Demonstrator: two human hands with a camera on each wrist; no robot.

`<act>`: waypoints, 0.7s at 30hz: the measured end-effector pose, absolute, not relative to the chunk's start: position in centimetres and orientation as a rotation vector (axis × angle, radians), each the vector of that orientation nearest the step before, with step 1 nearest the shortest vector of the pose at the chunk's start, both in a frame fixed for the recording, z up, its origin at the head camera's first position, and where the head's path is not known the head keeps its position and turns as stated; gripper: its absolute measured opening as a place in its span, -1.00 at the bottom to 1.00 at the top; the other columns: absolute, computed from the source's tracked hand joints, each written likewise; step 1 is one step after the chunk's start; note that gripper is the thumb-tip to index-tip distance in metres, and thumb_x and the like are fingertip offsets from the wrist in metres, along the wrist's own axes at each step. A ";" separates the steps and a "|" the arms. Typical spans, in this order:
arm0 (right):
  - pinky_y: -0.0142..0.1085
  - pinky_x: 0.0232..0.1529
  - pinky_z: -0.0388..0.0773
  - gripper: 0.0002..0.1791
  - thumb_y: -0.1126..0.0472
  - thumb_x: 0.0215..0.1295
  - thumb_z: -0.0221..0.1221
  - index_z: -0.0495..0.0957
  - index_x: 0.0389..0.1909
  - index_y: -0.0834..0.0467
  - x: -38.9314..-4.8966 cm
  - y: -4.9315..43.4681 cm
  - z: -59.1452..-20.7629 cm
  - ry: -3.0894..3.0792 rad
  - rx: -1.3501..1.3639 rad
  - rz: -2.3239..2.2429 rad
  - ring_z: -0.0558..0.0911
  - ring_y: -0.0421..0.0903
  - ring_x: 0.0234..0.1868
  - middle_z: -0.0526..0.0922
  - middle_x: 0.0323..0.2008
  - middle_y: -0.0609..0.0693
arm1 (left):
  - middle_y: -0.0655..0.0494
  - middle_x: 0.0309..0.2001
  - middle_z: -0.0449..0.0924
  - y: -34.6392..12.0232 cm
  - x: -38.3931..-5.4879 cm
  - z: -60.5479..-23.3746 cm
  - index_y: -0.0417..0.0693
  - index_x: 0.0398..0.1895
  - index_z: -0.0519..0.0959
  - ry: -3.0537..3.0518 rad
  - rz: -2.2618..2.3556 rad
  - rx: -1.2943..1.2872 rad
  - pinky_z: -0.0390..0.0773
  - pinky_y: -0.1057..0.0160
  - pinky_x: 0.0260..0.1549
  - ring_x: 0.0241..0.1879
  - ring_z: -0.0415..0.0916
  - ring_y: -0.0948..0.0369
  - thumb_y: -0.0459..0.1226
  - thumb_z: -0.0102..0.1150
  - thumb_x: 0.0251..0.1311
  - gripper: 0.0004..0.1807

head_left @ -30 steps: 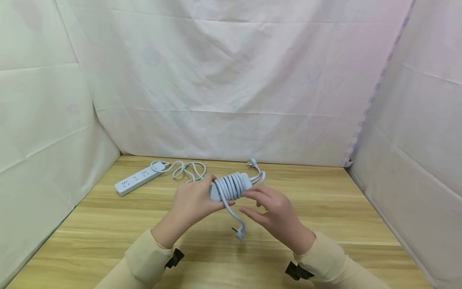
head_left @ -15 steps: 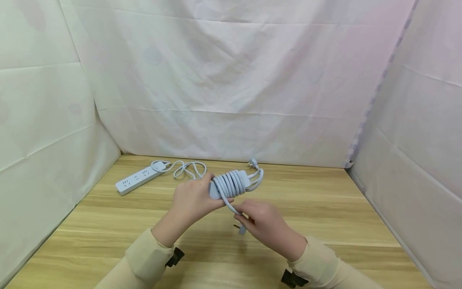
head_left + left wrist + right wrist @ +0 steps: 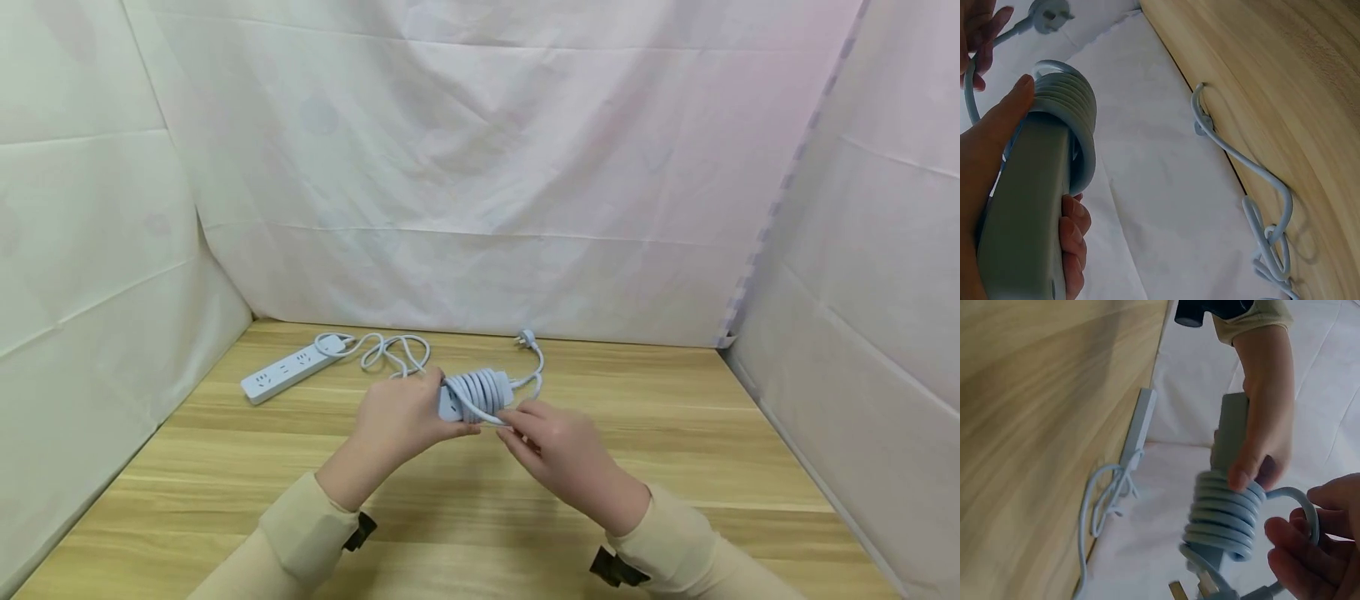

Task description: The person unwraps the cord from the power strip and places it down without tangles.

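The wrapped power strip is being held above the wooden table, at six o'clock from the middle of the head view, with its far end pointing between two and three o'clock. Its pale cord is circling the body in close, side-by-side turns, and a free length is crossing the near side toward four o'clock. The left hand, at eight o'clock from the strip, is gripping the bare end, thumb on one side and fingers curling round the other. The right hand, at four o'clock, is pinching the cord's free length between thumb and fingers; the pronged plug is showing just beside those fingers in the left wrist view.

Farther out, a second power strip is lying on the table past nine o'clock, sockets facing up, while its loose cord is looping at ten. Another plug is lying near the back edge, between one and two. White cloth is hanging behind at twelve.
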State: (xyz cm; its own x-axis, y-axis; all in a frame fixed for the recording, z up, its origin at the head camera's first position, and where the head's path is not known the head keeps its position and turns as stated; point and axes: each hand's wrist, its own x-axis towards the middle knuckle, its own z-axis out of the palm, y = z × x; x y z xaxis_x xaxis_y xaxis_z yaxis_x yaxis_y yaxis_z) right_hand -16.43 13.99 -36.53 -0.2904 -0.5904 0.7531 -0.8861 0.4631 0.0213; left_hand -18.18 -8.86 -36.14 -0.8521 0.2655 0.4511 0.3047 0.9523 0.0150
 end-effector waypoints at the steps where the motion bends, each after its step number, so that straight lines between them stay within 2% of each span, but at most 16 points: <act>1: -0.57 -0.58 0.38 -0.88 0.26 0.24 0.29 0.70 -0.26 0.22 -16.5 14.1 -36.4 -2.005 1.210 0.506 0.46 -0.36 -0.58 0.56 -0.48 -0.10 | 0.25 -0.68 0.39 -8.8 -18.2 -36.2 -0.04 -0.30 0.52 -2.653 -0.103 -0.423 0.24 0.23 -0.78 -0.76 0.24 0.27 0.50 0.25 -0.31 -0.16; 6: -0.52 -0.60 0.41 -0.87 0.16 0.11 0.39 0.70 -0.39 0.14 -16.5 14.5 -35.7 -2.029 1.139 0.455 0.52 -0.34 -0.60 0.57 -0.51 -0.10 | 0.21 -0.67 0.39 -8.7 -18.3 -36.4 -0.07 -0.30 0.53 -2.672 -0.047 -0.474 0.27 0.21 -0.76 -0.74 0.26 0.27 0.52 0.25 -0.36 -0.12; 12: -0.47 -0.67 0.36 -0.78 0.10 -0.09 0.50 0.65 -0.56 0.08 -16.9 15.0 -35.1 -1.996 1.061 0.399 0.46 -0.33 -0.66 0.52 -0.57 -0.16 | 0.19 -0.71 0.35 -8.6 -18.0 -36.6 -0.07 -0.22 0.54 -2.693 0.025 -0.546 0.29 0.18 -0.76 -0.75 0.26 0.25 0.56 0.23 -0.44 -0.04; 21: -0.38 -0.50 0.48 -0.70 0.23 -0.15 0.55 0.56 -0.53 0.11 -18.2 15.9 -34.8 -2.061 1.154 0.447 0.51 -0.22 -0.53 0.51 -0.50 -0.13 | 0.23 -0.64 0.45 -8.8 -17.5 -36.6 0.01 -0.10 0.57 -2.724 0.039 -0.613 0.28 0.21 -0.75 -0.72 0.30 0.27 0.58 0.21 -0.51 0.02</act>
State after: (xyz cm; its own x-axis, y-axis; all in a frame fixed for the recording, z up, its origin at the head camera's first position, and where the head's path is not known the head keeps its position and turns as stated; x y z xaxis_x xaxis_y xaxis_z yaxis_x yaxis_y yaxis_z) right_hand -18.22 15.87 -34.82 -0.3390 -0.5908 0.7321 -0.8411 0.5390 0.0455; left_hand -17.48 -8.77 -36.57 -0.8461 0.4204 0.3275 0.4108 0.9060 -0.1017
